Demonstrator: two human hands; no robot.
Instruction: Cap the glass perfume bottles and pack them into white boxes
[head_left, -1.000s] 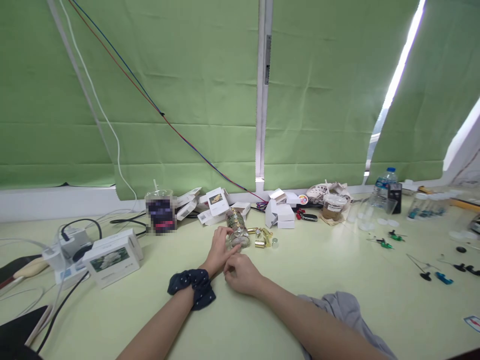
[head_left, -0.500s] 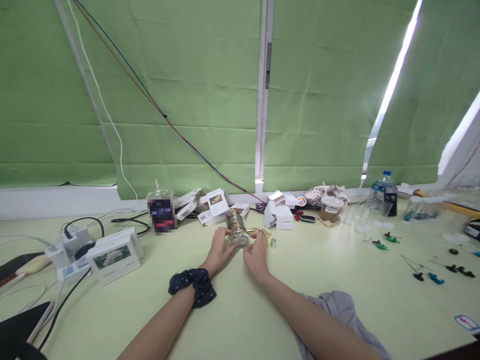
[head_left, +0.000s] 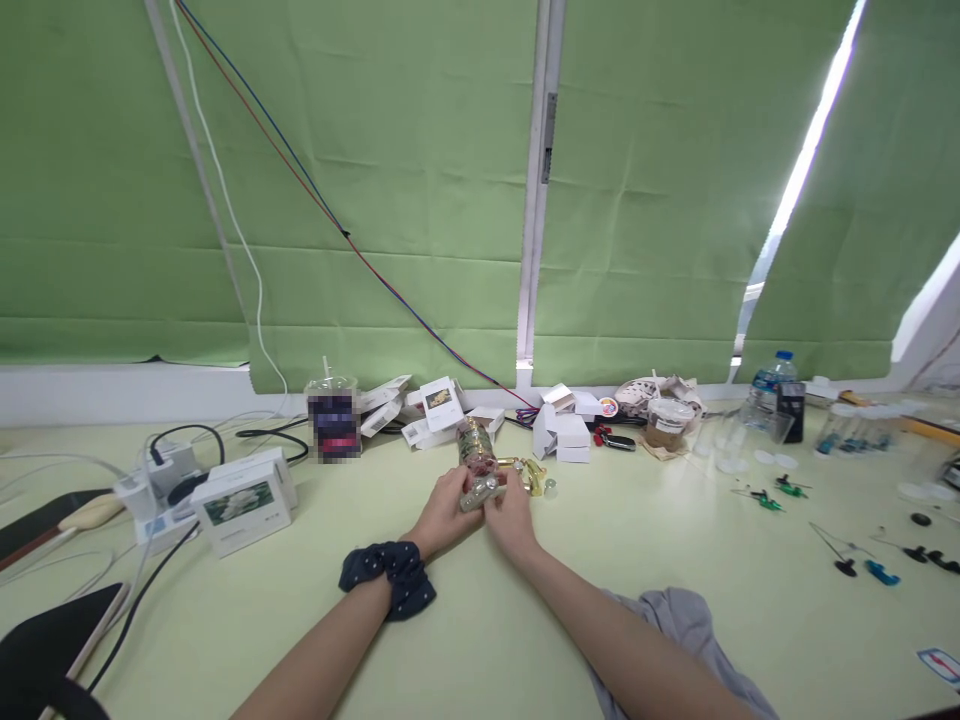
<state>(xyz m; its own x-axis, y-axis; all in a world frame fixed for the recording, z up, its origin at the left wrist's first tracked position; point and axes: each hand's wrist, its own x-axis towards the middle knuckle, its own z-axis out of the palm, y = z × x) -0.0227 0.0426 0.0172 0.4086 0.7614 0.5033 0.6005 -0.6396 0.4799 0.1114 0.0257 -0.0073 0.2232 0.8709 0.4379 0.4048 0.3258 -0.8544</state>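
Observation:
A clear jar-like container (head_left: 475,445) with small colourful contents stands in front of me, tilted or lying towards the back. At its near end, a shiny clear round piece (head_left: 478,494), which looks like a lid, is held between my hands. My left hand (head_left: 442,515) grips its left side with thumb and fingers. My right hand (head_left: 511,520) pinches its right side; the fingertips are partly hidden. Just beyond my right hand lie gold-coloured pieces (head_left: 535,476), and a small clear round object (head_left: 550,487) sits beside them.
White boxes (head_left: 572,437) line the back of the table (head_left: 637,540). A larger box (head_left: 244,505) and a power strip with cables (head_left: 169,485) are at left. To the right are a lidded cup (head_left: 667,425), a water bottle (head_left: 772,380) and small green clips (head_left: 766,502).
The clear round piece has tipped away from the jar's near end, towards me and slightly down. Both hands have shifted a little with it. The view has turned slightly left.

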